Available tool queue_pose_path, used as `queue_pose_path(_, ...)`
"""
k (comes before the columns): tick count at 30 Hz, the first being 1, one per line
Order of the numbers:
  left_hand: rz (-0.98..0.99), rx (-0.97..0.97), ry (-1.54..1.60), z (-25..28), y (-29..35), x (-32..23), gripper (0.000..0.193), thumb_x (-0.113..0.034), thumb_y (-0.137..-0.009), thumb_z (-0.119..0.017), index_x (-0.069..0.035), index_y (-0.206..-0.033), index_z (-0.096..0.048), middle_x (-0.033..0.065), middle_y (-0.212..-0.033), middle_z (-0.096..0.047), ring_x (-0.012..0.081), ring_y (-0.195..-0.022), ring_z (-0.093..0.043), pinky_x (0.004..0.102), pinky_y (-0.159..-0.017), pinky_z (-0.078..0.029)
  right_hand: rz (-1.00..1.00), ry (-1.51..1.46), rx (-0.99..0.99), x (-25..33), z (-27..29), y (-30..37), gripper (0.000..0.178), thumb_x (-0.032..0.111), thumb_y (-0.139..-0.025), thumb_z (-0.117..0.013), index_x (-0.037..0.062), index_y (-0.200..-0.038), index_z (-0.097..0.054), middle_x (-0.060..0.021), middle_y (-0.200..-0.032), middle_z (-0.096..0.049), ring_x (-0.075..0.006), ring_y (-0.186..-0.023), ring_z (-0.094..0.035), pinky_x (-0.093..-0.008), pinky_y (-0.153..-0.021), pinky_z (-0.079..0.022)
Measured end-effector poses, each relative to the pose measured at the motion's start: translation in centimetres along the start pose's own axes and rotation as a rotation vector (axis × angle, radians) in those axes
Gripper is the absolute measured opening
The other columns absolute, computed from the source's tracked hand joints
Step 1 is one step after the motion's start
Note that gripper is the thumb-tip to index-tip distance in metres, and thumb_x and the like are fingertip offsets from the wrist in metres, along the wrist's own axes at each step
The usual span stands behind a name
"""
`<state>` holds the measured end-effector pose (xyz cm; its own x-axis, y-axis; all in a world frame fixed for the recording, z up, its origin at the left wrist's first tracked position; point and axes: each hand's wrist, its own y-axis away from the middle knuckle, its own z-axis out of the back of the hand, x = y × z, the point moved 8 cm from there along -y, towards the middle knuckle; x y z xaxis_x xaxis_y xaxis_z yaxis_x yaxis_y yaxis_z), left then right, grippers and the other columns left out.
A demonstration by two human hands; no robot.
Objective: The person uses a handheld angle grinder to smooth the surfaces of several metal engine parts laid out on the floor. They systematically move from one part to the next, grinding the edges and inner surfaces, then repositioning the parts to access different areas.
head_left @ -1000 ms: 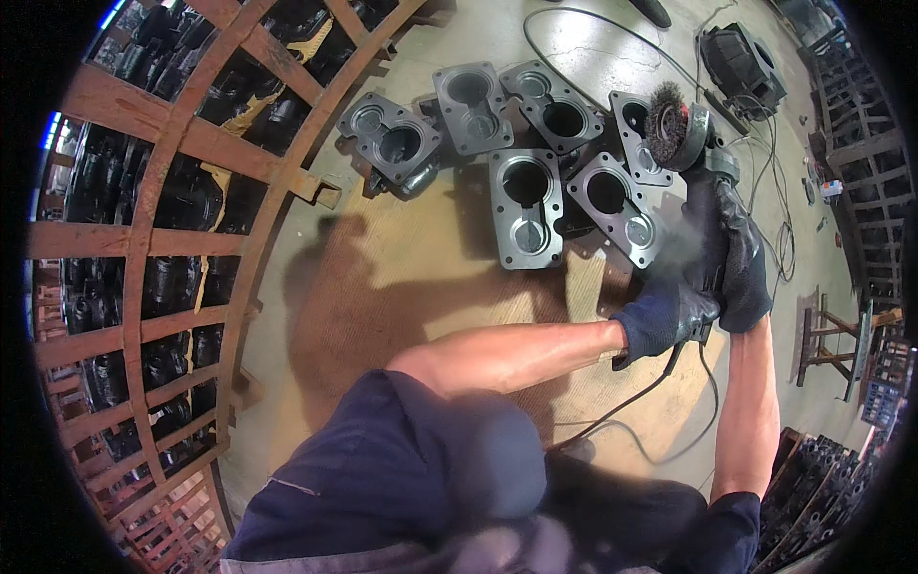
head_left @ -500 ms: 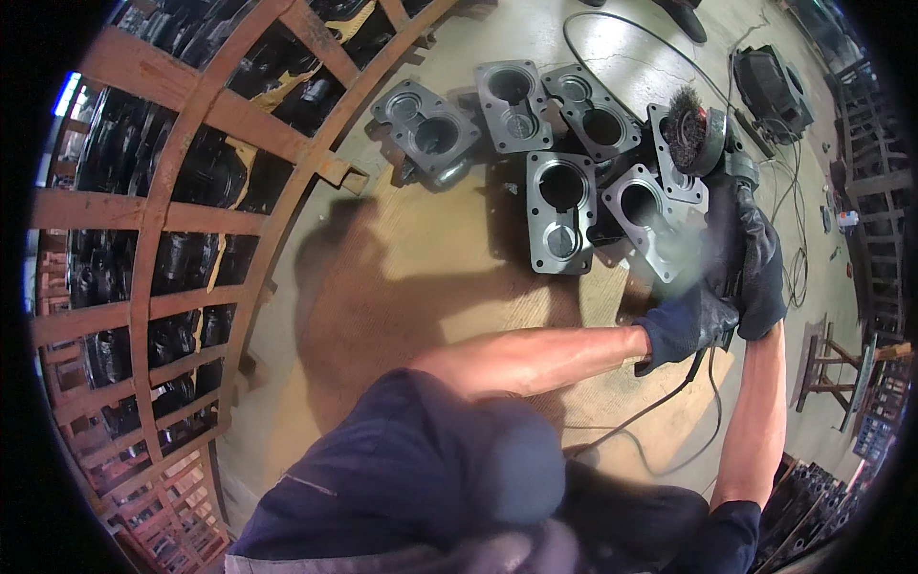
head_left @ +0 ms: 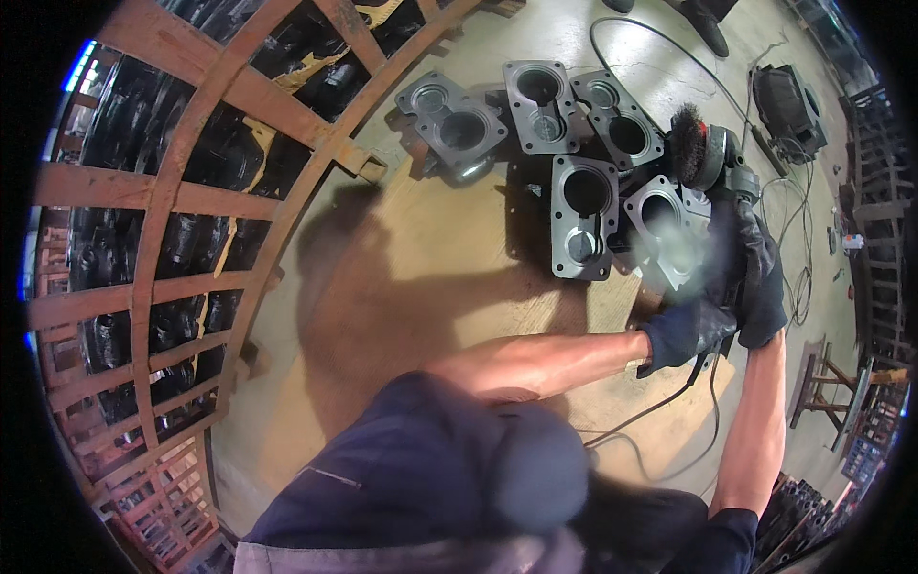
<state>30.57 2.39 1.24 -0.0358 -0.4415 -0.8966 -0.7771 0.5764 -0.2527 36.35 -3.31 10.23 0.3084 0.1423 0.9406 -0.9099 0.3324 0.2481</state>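
Observation:
Both my hands, in dark gloves, grip an angle grinder (head_left: 729,215) fitted with a round wire brush (head_left: 690,148). My left hand (head_left: 690,330) is closed around the rear of its body, near the cord. Further forward, my right hand (head_left: 762,287) wraps the body from the right side. The brush stands over the right end of a group of grey metal castings, hiding part of one. Nearest to it are a casting (head_left: 629,137) with a round hole and a tilted casting (head_left: 650,206), partly veiled by a hazy bright smear. Another casting (head_left: 584,222) lies left of these.
A tan board (head_left: 459,239) lies under the castings. Along the left stands a rusty metal crate (head_left: 158,196) with black-wrapped goods. A black machine (head_left: 789,110) and loose cable (head_left: 798,230) are on the floor at right, beyond a small stand (head_left: 832,392). Another person's shoe (head_left: 706,27) shows at the top.
The view has shifted, so the castings and crate appear further right. Against the castings, the brush has moved left and slightly nearer to me. Both hands keep their hold on the grinder.

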Motion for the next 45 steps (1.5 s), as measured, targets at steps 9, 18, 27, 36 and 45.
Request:
queue_pose_path(9,0.272,-0.09,0.298,0.8,-0.3,0.2,0.048,-0.008,-0.09,-0.077,0.004,-0.132,-0.057,0.0141,-0.122,-0.07,0.0217,-0.113,-0.065,0.0357,-0.101,-0.052,0.06,0.329,-0.046,-0.9,1.0,-2.3,0.059,0.054,-0.105,-0.06,-0.0013,-0.125,-0.067,-0.0062,-0.095,-0.07,-0.0133,-0.081,-0.065,-0.0307,-0.074,-0.054)
queue_pose_path(18,0.213,-0.171,0.199,3.7,-0.8,-0.7,0.05,-0.015,-0.09,-0.079,0.004,-0.132,-0.058,0.0163,-0.12,-0.069,0.0243,-0.112,-0.065,0.0379,-0.102,-0.051,-0.015,0.105,0.074,-1.0,-2.5,-2.3,0.055,0.052,-0.108,-0.056,0.0005,-0.123,-0.067,-0.0041,-0.096,-0.07,-0.011,-0.076,-0.062,-0.0277,-0.067,-0.051)
queue_pose_path(27,0.171,-0.123,0.094,4.5,-0.8,-1.9,0.045,-0.01,-0.091,-0.077,0.002,-0.131,-0.061,0.0106,-0.123,-0.069,0.0166,-0.112,-0.062,0.033,-0.099,-0.052,0.089,0.358,0.024,-0.3,-2.6,-3.2,0.047,0.041,-0.105,-0.062,-0.0017,-0.123,-0.066,-0.0111,-0.097,-0.069,-0.0236,-0.089,-0.063,-0.0399,-0.08,-0.051)
queue_pose_path(36,0.319,-0.16,0.438,4.5,-1.2,-2.0,0.05,-0.007,-0.09,-0.081,0.002,-0.134,-0.059,0.01,-0.116,-0.071,0.0164,-0.105,-0.067,0.0317,-0.089,-0.058,0.173,0.494,-0.013,2.3,-3.2,-2.5,0.063,0.049,-0.103,-0.063,-0.0072,-0.13,-0.065,-0.0117,-0.109,-0.073,-0.0186,-0.095,-0.066,-0.0354,-0.083,-0.054)
queue_pose_path(45,0.17,-0.11,0.456,5.0,-0.7,0.1,0.03,-0.005,-0.09,-0.079,-0.002,-0.118,-0.069,0.0055,-0.111,-0.073,0.0124,-0.102,-0.067,0.0297,-0.088,-0.056,0.255,0.082,0.279,0.7,-4.7,-3.0,0.06,0.051,-0.106,-0.058,-0.0029,-0.129,-0.067,-0.0079,-0.112,-0.071,-0.0126,-0.092,-0.065,-0.0286,-0.079,-0.054)
